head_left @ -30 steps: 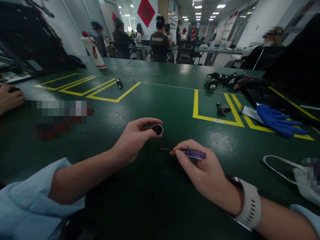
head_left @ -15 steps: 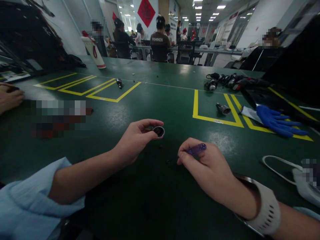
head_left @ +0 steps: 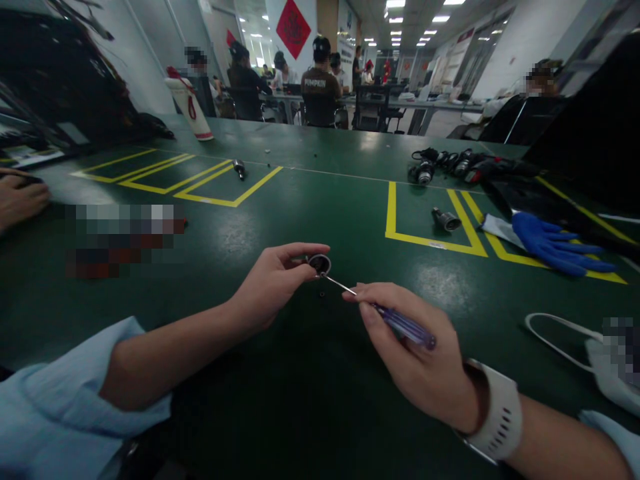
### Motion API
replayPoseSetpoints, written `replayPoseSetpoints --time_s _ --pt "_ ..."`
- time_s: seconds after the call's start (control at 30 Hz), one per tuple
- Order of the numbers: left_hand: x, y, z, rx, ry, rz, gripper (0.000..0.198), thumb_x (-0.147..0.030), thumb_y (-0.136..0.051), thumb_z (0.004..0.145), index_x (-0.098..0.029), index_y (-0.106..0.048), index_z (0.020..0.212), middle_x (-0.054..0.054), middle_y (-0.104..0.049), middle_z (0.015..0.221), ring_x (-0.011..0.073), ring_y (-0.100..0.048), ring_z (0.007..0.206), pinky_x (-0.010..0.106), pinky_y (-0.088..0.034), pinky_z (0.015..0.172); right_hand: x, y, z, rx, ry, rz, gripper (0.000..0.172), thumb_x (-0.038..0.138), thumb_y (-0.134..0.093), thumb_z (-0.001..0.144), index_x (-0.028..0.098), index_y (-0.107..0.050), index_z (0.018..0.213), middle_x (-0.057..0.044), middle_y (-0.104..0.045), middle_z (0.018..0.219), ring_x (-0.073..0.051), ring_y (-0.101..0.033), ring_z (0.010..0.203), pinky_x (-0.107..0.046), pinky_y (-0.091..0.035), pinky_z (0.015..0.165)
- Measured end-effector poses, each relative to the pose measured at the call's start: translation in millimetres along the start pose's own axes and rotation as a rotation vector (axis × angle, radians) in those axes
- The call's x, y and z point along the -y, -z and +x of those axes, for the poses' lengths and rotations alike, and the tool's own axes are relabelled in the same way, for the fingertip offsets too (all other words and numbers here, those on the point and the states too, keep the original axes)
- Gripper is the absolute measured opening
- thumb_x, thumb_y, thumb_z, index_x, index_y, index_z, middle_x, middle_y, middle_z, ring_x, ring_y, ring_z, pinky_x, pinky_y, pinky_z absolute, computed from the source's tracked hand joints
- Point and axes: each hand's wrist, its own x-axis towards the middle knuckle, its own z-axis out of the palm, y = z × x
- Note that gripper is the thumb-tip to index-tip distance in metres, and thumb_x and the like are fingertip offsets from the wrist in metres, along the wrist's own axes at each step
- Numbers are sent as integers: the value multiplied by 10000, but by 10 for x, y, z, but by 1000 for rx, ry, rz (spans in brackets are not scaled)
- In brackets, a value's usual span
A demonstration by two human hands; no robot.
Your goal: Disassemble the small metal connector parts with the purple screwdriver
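Swung out since the earlier frame: screwdriver, then tucked back in right hand, tip now at ring just right of centre. Hardly shifted: ring, pinched at its rim between thumb and fingers of left hand, just above tabletop. Right fingers closed round purple handle. Judged small, light, stiff metal, likely slick; best gripped at rim, face kept clear. Thin light shaft; best held by handle.
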Motion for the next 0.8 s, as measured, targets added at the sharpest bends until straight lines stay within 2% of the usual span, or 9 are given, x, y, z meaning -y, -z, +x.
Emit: replayPoseSetpoints --time_s 0.17,0.53,0.8 --pt "-4 5 -16 47 -1 11 320 -144 -660 655 -165 -703 972 44 -729 879 201 -659 877 335 -499 839 -36 -20 14 83 145 -157 297 87 -520 845 218 -580 1105 -58 -697 979 -198 -648 985 -410 -510 929" --pt "23 9 -44 100 -30 42 295 -179 -679 699 -165 -687 993 47 -729 905 188 -666 869 317 -513 809 -38 -31 21 124 200 -276 268 83 -491 858 209 -558 1085 -68 -689 968 -203 -650 982 -426 -522 926" --pt "7 -5 -52 76 -86 104 235 -170 -657 708 -135 -694 937 43 -737 866 174 -682 837 285 -536 789 -35 -44 5 120 241 -307 256 64 -513 843 180 -558 1067 -72 -689 951 -195 -643 995 -401 -516 939"
